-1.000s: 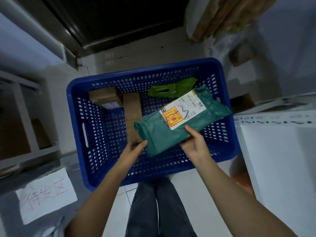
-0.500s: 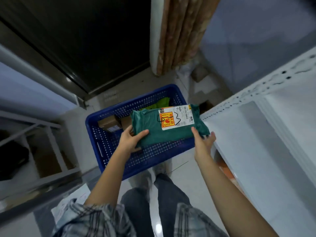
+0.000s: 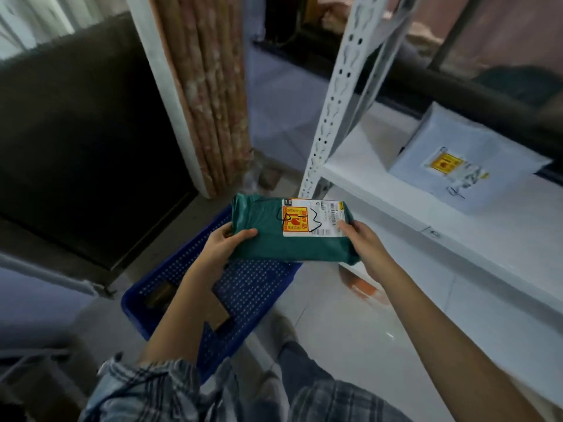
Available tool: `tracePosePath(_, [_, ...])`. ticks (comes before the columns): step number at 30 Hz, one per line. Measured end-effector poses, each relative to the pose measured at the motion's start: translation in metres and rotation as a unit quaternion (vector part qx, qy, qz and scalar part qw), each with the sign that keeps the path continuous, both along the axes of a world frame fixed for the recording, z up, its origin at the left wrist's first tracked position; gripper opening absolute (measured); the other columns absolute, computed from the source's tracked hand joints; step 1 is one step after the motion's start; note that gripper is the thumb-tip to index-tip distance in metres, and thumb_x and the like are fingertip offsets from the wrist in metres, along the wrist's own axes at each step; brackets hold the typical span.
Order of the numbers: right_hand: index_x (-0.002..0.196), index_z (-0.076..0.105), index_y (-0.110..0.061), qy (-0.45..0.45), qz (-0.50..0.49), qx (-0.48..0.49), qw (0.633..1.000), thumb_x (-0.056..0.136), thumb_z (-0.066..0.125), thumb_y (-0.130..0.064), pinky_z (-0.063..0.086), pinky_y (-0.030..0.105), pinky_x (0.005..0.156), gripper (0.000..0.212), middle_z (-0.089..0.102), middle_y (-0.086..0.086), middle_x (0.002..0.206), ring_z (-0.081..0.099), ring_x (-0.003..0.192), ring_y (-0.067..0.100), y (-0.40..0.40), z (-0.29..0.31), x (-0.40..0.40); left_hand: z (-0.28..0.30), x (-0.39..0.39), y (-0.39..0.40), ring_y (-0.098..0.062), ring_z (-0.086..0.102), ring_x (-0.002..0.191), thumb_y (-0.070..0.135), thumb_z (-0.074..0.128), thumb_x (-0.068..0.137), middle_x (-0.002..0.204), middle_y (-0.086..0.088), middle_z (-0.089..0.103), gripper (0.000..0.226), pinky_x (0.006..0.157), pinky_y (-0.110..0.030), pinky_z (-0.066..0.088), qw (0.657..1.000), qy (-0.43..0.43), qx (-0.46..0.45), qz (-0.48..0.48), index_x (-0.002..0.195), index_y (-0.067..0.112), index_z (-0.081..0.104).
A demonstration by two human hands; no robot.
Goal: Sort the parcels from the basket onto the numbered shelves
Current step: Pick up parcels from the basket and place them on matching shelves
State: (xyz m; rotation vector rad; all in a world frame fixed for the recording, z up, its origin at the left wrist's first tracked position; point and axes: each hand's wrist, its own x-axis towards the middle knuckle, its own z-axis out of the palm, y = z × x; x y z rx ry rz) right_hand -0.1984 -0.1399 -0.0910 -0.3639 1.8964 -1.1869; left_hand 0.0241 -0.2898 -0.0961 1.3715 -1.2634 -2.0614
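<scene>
A flat green plastic mailer parcel (image 3: 289, 239) with a white and orange label marked "3" is held level above the blue perforated plastic basket (image 3: 243, 296), near the white metal shelf's (image 3: 457, 220) front corner.

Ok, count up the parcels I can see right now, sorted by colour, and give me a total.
Green parcel, held by the left hand and right hand: 1
White parcel, lying on the white shelf: 1
Brown box, partly visible in the blue basket: 1
Total: 3 visible; the arms hide part of the basket.
</scene>
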Motion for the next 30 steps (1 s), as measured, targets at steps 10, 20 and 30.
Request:
tracePosePath(10, [0.131, 0.047, -0.013, 0.048, -0.127, -0.092, 0.986, 0.084, 0.069, -0.023, 0.050, 0.037, 0.091, 0.053, 0.058, 0.003, 0.127, 0.057, 0.113, 0.023, 0.111, 0.047, -0.026, 0.063, -0.044, 0.069, -0.024, 0.065, 0.100, 0.009, 0.070, 0.081, 0.110, -0.005, 0.068, 0.025, 0.090, -0.040, 0.052, 0.991, 0.067, -0.030, -0.107, 0.102, 0.020, 0.063])
tracePosePath(20, [0.131, 0.049, -0.010, 0.071, -0.253, -0.124, 0.957, 0.085, 0.069, -0.022, 0.051, 0.029, 0.073, 0.051, 0.059, 0.004, 0.128, 0.057, 0.114, 0.023, 0.285, 0.066, -0.098, 0.091, -0.177, 0.186, -0.021, 0.065, 0.100, 0.014, 0.073, 0.076, 0.112, -0.005, 0.068, 0.041, 0.085, -0.032, 0.050, 0.962, 0.071, -0.076, -0.254, 0.115, 0.015, 0.061])
tracePosePath(30, [0.124, 0.046, -0.010, 0.100, -0.315, -0.110, 0.937, 0.082, 0.070, -0.010, 0.050, 0.022, 0.063, 0.048, 0.058, 0.001, 0.119, 0.056, 0.105, 0.021, 0.453, 0.083, -0.181, 0.086, -0.318, 0.330, -0.022, 0.061, 0.108, 0.014, 0.072, 0.079, 0.117, -0.002, 0.066, 0.043, 0.097, -0.037, 0.047, 0.924, 0.051, -0.099, -0.366, 0.119, 0.019, 0.059])
